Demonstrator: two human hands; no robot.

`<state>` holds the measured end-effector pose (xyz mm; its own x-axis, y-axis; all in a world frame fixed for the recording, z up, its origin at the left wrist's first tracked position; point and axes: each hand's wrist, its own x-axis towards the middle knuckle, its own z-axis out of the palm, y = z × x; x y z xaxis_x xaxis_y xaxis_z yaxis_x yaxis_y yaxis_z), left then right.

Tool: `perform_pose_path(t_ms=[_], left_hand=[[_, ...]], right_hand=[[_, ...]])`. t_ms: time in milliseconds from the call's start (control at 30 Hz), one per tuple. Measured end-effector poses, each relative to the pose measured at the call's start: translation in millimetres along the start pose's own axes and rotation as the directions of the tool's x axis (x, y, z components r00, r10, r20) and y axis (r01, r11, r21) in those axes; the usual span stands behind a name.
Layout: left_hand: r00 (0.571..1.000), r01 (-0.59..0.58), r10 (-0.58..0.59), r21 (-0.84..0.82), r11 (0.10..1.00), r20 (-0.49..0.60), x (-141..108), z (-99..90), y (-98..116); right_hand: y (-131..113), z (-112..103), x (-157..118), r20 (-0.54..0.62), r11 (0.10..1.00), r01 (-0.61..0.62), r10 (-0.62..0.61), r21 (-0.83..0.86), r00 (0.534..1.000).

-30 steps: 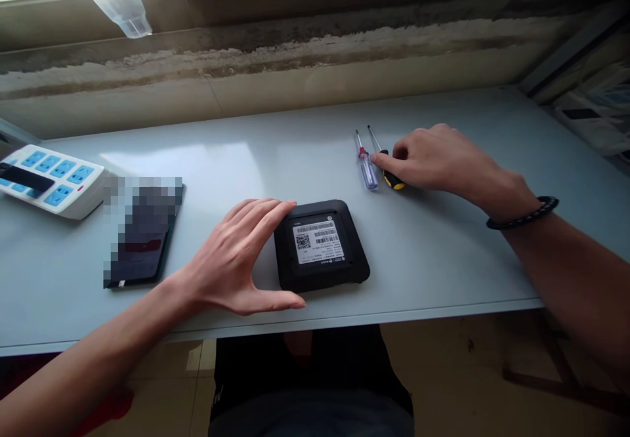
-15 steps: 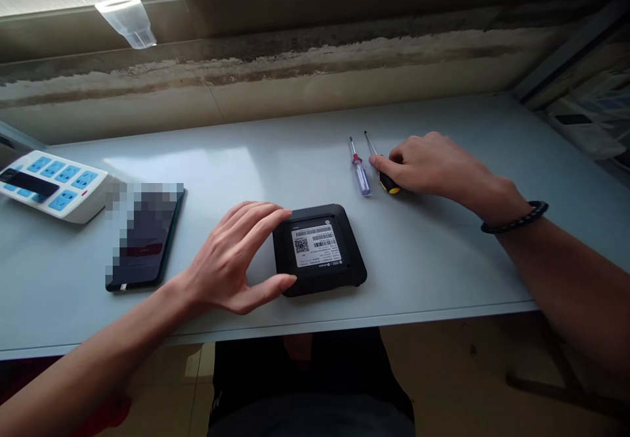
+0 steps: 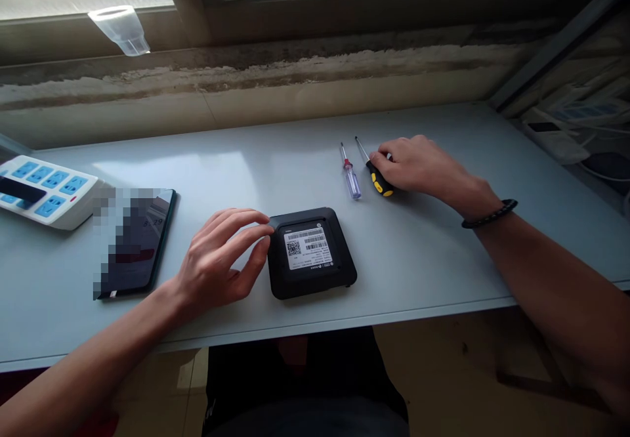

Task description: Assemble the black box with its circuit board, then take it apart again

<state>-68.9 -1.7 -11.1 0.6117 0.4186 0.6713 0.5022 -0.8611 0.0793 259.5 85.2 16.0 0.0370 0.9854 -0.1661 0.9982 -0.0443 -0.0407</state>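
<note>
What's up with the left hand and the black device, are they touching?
Touching: in the head view, the left hand rests its fingertips on the left edge of the black device.

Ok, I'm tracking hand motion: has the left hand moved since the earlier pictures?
Yes. Judged against the black device, the left hand has drawn back leftward, toward the phone; its fingertips now sit at the device's left edge instead of reaching past it.

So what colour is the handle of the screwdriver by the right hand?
The screwdriver's handle is black and yellow, and it shows best in the head view.
</note>
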Motion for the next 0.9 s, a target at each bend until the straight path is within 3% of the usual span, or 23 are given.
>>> perform_pose_path(t_ms=[400, 667, 900], left_hand=[[0.987, 0.135, -0.129, 0.067, 0.989, -0.097, -0.8, 2.7, -0.8], [0.964, 0.265, -0.265, 0.135, 0.955, -0.014, -4.0, 3.0, -2.6], [0.952, 0.303, -0.307, 0.152, 0.941, 0.005, -3.5, 1.0, -1.8]], right_hand=[[3.9, -0.4, 1.3, 0.018, 1.000, 0.005, -0.005, 0.005, 1.000], [4.1, -2.2, 3.9, 0.055, 0.998, -0.044, 0.047, -0.045, 0.997], [6.7, -2.0, 6.7, 0.053, 0.996, -0.080, 0.081, -0.032, 0.995]])
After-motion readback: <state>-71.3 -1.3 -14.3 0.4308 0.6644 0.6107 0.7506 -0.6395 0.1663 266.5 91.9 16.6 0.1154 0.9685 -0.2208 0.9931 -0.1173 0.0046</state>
